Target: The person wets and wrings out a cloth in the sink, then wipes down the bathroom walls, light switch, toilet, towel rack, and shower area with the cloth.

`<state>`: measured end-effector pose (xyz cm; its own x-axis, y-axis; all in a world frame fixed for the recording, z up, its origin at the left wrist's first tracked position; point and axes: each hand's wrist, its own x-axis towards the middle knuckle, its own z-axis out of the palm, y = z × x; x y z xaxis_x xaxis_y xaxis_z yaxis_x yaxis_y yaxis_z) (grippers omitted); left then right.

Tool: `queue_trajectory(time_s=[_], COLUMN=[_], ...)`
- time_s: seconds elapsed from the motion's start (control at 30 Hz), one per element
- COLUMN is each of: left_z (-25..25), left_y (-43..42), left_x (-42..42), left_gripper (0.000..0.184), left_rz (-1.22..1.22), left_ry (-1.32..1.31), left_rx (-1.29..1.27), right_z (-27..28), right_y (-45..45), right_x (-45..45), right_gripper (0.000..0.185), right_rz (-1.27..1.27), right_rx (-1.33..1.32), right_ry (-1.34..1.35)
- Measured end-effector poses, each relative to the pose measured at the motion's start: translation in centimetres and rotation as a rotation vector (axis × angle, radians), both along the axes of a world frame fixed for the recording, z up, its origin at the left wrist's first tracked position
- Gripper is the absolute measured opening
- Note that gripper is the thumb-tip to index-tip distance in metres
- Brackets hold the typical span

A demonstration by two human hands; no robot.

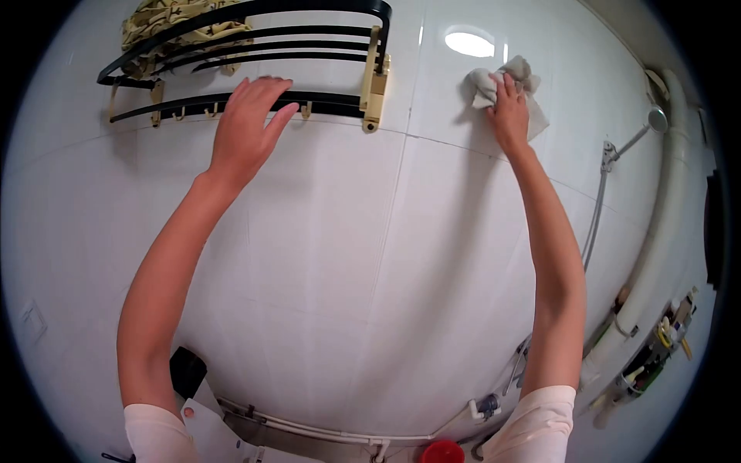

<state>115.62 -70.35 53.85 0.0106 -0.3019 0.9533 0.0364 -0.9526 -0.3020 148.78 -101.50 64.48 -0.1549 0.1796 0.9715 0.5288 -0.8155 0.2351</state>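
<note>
Holding a pale grey cloth (pixel 483 85) against the white tiled wall (pixel 332 231), the right hand (pixel 510 116) reaches high, its fingers bent over the bunched fabric; how tightly they grip is hard to tell. Folds of the cloth stick out on both sides of the fingers, and a flatter part hangs beside the hand. Just above it, 1 bright oval reflection (pixel 469 43) shines on the tiles.

The left hand (pixel 248 131) is raised at the black rack (pixel 324 32) mounted on the wall, its fingers extended close together, its thumb spread apart, and nothing visible in its grasp. The hand overlaps the rack's lower bar in view; whether it touches the bar or the wall cannot be told. Small hooks (pixel 306 109) line that bar, and a camouflage-patterned fabric (pixel 181 23) lies on the upper bars.

Both arms stretch upward from 2 pale sleeves. To the right are a shower head (pixel 657 118), a thick white pipe (pixel 670 185) and a holder (pixel 648 359) crowded with small items. Low down, thin pipes (pixel 340 437) run along the wall, near 1 red container (pixel 442 453).
</note>
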Motion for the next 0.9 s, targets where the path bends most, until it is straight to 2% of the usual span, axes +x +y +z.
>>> queue_trajectory(time_s=[0.13, 0.2, 0.27, 0.37, 0.5, 0.53, 0.6, 0.67, 0.8, 0.87, 0.9], left_z=[0.6, 0.6, 0.7, 0.7, 0.3, 0.1, -1.9, -5.4, -13.9, -16.0, -16.6], left_y=[0.1, 0.4, 0.6, 1.4, 1.8, 2.0, 2.2, 2.9, 6.4, 8.1, 8.9], left_x=[0.3, 0.6, 1.4, 2.4, 2.0, 1.9, 1.1, 1.0, 4.3, 5.7, 6.4], left_gripper=[0.023, 0.021, 0.02, 0.018, 0.023, 0.025, 0.032, 0.033, 0.053, 0.065, 0.071], left_rz=[-0.055, -0.04, -0.048, -0.057, -0.092, -0.106, -0.107, -0.079, 0.055, 0.099, 0.106], left_ry=[0.01, 0.007, -0.023, -0.058, -0.09, -0.122, -0.128, -0.122, 0.192, 0.31, 0.359], left_rx=[-0.033, -0.029, -0.004, 0.03, 0.095, 0.128, 0.118, 0.117, -0.139, -0.322, -0.408], right_z=[3.2, 2.9, 0.6, -4.3, -12.1, -14.2, -17.6, -18.3, -14.8, -11.9, -10.3], right_y=[5.1, 8.0, 10.0, 9.7, 8.2, 8.0, 8.9, 10.1, 13.7, 16.1, 17.5], right_x=[-1.5, -2.9, -4.7, -7.0, -7.7, -7.5, -6.5, -7.5, -10.0, -12.0, -12.4], right_gripper=[0.07, 0.069, 0.07, 0.075, 0.067, 0.063, 0.063, 0.059, 0.058, 0.058, 0.056], right_rz=[-0.004, 0.038, 0.073, 0.149, 0.106, 0.19, 0.298, 0.373, 0.556, 0.641, 0.576], right_rx=[0.038, -0.093, -0.282, -0.418, -0.596, -0.651, -0.696, -0.681, -0.506, -0.372, -0.322], right_ry=[0.002, -0.058, -0.145, -0.104, -0.062, -0.049, -0.128, -0.02, -0.109, -0.201, -0.228])
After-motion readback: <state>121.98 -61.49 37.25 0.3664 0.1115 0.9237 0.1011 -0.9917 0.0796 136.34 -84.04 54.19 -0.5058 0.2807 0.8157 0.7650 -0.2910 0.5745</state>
